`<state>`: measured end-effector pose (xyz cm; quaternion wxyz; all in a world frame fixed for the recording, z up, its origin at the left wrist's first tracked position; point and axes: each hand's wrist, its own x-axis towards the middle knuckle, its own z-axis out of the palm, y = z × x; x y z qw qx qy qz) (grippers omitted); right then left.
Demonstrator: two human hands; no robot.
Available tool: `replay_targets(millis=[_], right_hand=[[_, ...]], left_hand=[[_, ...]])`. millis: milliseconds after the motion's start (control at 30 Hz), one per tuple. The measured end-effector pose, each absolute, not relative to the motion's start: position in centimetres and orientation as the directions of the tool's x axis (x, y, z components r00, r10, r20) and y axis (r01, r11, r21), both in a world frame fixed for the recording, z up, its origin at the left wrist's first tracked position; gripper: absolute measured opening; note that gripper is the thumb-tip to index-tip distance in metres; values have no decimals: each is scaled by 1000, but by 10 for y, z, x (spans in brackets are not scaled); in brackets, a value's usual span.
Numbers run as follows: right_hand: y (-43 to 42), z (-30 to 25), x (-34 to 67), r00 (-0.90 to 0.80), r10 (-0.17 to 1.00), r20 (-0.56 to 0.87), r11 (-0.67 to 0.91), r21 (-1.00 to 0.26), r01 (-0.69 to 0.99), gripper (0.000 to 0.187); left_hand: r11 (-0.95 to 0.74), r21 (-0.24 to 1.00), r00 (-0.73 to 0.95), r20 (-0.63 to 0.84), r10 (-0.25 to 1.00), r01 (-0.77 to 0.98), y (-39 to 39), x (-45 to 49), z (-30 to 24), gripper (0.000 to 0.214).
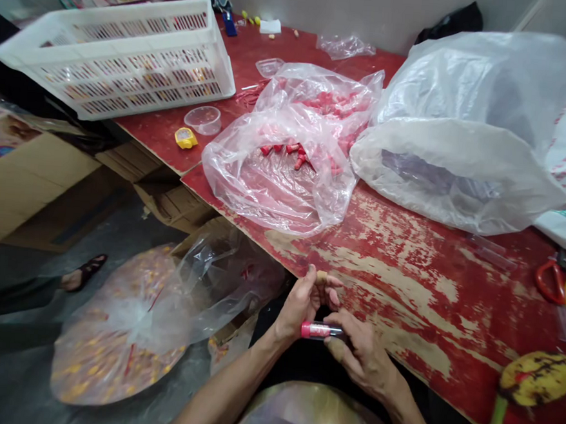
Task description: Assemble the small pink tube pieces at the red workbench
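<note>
My right hand pinches a small pink lipstick-like tube by its clear, dark-looking end, just off the table's front edge. The tube lies level, its pink end towards my left wrist. Right above it my left hand is open, thumb raised and fingers loosely curved apart, with a tan wrap on one finger. I see nothing in that palm. Ahead of both hands, an open clear plastic bag on the table holds many small red-pink parts.
A large whitish bag stands on the worn red table. Scissors and a spotted banana lie at the right. A white crate, plastic cup and yellow tape measure are left; a filled bag sits on the floor.
</note>
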<state>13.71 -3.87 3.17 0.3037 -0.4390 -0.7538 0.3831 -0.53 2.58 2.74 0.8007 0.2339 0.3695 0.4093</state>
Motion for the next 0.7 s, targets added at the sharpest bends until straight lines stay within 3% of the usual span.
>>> replay_targets(millis=[167, 333, 433, 500, 567, 633, 700], right_hand=[[-47, 36, 123, -401, 884, 240, 433, -741, 513, 17], [-51, 25, 116, -261, 915, 307, 400, -760, 512, 17], [-46, 19, 117, -200, 967, 158, 228, -888, 398, 16], [-42, 18, 120, -173, 985, -4, 37, -970, 238, 20], [-40, 18, 125, -95, 992, -79, -69, -992, 106, 25], [-39, 17, 131, 22, 999, -26, -28, -993, 111, 26], [-38, 16, 138, 105, 989, 106, 80, -970, 229, 23]], left_hand=[[505, 770, 324, -398, 858, -391, 23, -4, 28, 65], [445, 825, 243, -379, 893, -348, 28, -4, 26, 67], [410, 825, 191, -363, 912, -388, 32, -3, 27, 59], [421, 764, 180, -384, 906, -489, 34, -3, 29, 54], [417, 715, 166, -396, 903, -562, 35, -4, 31, 50], [384, 735, 128, -381, 916, -559, 35, -6, 32, 48], [371, 770, 123, -363, 924, -518, 33, -7, 32, 48]])
